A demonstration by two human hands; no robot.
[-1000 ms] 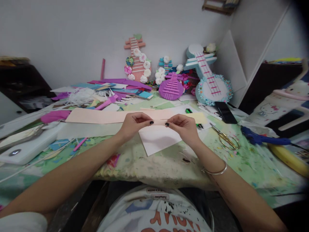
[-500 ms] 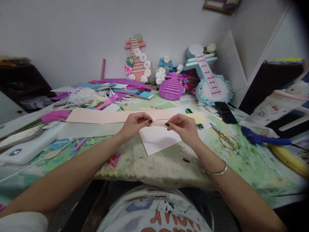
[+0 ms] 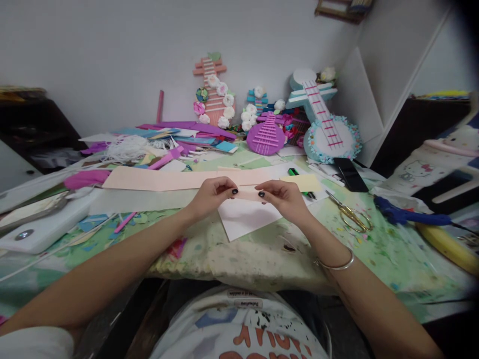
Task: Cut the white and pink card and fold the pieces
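My left hand (image 3: 212, 195) and my right hand (image 3: 283, 199) are side by side over the table, each pinching one end of a small peach paper strip (image 3: 246, 193) between thumb and fingers. The strip hangs just above a white sheet of paper (image 3: 245, 219) lying near the table's front edge. Right behind my hands lies a long peach foam sheet (image 3: 157, 180). A metal bangle circles my right wrist.
Gold scissors (image 3: 350, 215), a blue glue gun (image 3: 406, 215) and a black phone (image 3: 350, 174) lie to the right. Foam guitar crafts (image 3: 322, 119) stand along the wall. Coloured foam scraps (image 3: 168, 142) pile at the back left. A white device (image 3: 41, 227) sits at left.
My hands have drawn slightly closer together on the strip, so the gap between them is shorter. Nothing else on the table has moved.
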